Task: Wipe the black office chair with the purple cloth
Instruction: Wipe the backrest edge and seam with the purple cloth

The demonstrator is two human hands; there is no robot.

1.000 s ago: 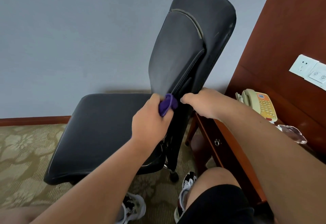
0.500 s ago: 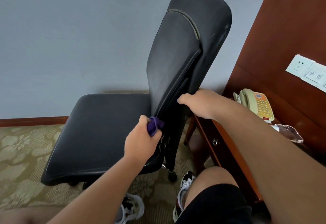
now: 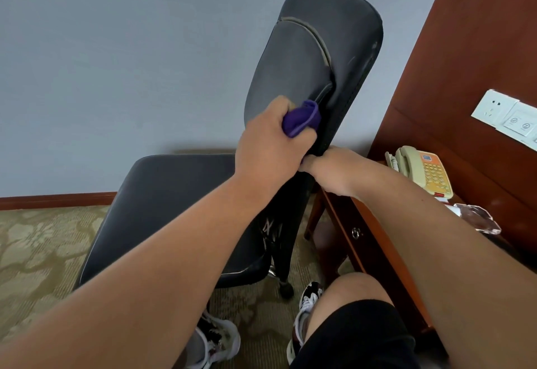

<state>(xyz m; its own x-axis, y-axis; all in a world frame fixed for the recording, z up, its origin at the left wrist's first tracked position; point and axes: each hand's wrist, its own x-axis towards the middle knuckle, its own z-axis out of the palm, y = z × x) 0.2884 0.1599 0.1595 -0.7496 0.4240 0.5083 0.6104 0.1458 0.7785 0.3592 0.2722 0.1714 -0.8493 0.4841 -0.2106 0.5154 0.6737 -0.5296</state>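
Fingers of the left hand gripped the bunched purple cloth against the black office chair; the right hand clutched its back. Following the seam firmly looked best.

No legible text, telephone keypad too blurred to read
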